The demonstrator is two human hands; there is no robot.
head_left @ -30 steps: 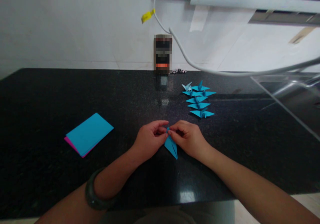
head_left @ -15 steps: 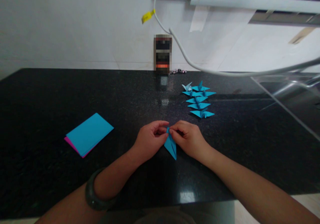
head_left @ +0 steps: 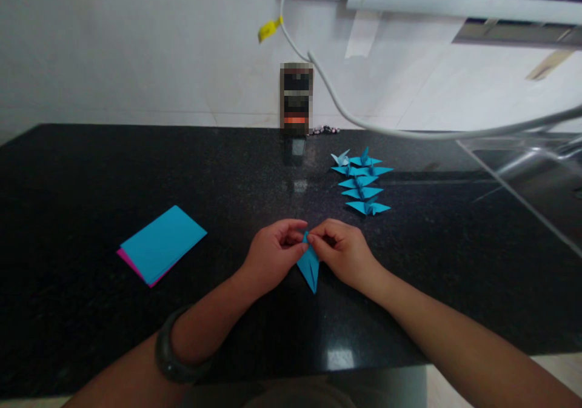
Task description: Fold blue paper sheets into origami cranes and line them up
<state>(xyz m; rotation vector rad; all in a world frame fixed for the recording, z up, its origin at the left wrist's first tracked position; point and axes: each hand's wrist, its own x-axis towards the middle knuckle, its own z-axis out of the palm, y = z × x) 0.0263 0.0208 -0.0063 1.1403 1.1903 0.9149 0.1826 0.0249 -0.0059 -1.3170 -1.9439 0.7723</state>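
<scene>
A blue piece of folded origami paper (head_left: 310, 268), long and kite-shaped with a slit down its middle, points toward me. My left hand (head_left: 277, 253) pinches its upper left edge between thumb and fingers. At its far tip, my right hand (head_left: 341, 247) grips the paper with thumb and forefinger; the fingers partly hide that tip. Beyond the right hand sit several blue paper cranes (head_left: 369, 207) in a loose column, with one pale paper crane (head_left: 341, 159) at the back left. To the left lies a stack of blue paper sheets (head_left: 163, 243), with a pink sheet (head_left: 130, 265) showing beneath.
The black countertop (head_left: 82, 196) runs back to a white wall. A phone-like blurred object (head_left: 296, 97) leans there beside a beaded strand (head_left: 326, 130). A white cable (head_left: 386, 130) hangs across the back right. A metal sink edge (head_left: 518, 196) borders the right.
The near point of the folded paper has swung slightly to the left. Both hands keep nearly the same place and grip.
</scene>
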